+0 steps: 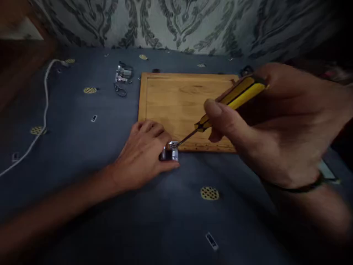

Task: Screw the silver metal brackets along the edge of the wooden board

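My left hand [146, 151] is closed around a small shiny metal part [174, 151] at the front edge of the wooden board [187, 106]. Its thumb lies along the near side of the part, and the curled fingers cover much of the rest. In my right hand [275, 132] is a screwdriver [237, 97] with a yellow and black handle. The shaft slants down to the left, and its tip meets the top of the metal part or lies just beside it. What kind of part this is I cannot make out.
Beyond the board's left corner lie more metal pieces [123, 73] with a dark loop [120, 90]. A white cable [46, 92] runs along the left over the blue patterned cloth [96, 147]. Patterned wallpaper [176, 22] rises behind. A dark object [246, 70] sits past the board's right corner.
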